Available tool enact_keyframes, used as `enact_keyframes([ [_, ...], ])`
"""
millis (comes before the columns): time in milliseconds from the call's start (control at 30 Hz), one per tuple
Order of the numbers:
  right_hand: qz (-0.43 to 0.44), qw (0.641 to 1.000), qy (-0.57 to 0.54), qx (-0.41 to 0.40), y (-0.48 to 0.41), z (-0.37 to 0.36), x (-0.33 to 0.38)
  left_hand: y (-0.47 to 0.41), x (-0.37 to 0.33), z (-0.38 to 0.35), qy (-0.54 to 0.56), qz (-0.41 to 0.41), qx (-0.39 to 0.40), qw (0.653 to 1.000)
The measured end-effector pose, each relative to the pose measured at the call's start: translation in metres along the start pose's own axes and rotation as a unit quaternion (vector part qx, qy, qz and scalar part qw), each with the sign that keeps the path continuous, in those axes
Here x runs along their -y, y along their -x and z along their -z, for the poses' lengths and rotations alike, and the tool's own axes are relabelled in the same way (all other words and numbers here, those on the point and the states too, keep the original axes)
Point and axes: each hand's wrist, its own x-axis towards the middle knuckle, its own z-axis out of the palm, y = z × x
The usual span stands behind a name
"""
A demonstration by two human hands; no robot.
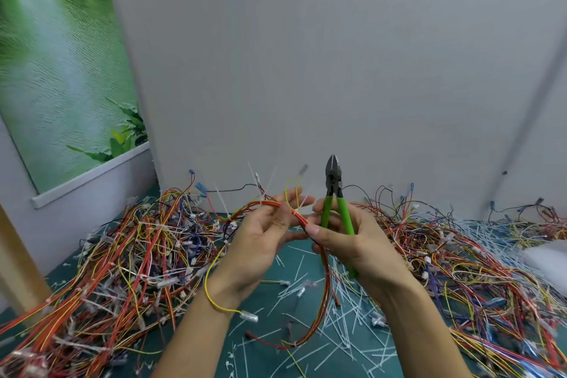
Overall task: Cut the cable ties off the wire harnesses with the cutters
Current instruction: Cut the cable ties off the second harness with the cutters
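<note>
left hand (pixel 260 236): harness (pixel 319 301) (red-orange) | right hand (pixel 352 242): cutters (pixel 334 190) upright

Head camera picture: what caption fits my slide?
Right hand raises green cutters; left hand holds a wire harness.

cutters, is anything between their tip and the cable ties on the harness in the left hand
Nothing visible does. The cutters in the right hand point up, blades closed, beside the red harness held by the left hand. Its white cable ties stick up just left of the tip across open air.
</note>
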Motion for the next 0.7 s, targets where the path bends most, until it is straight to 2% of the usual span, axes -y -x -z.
enact_keyframes([
  [100,0.001,0.999,0.032,0.021,0.003,0.006,0.006,0.001,0.003,-0.008,0.037,-0.026,0.015,0.999],
  [233,0.017,0.998,0.061,0.028,0.008,0.010,0.014,0.003,0.003,-0.013,0.022,-0.035,0.002,0.999],
  [400,0.030,0.994,0.093,-0.058,0.005,-0.001,0.012,0.003,0.002,-0.016,-0.086,-0.061,0.000,0.994],
  [567,-0.001,0.997,0.053,-0.063,0.002,-0.006,0.008,0.002,-0.001,-0.011,-0.136,-0.088,0.007,0.987],
  [700,-0.021,0.998,-0.024,-0.057,-0.001,-0.005,0.008,0.002,-0.001,-0.014,-0.135,-0.105,0.007,0.985],
])
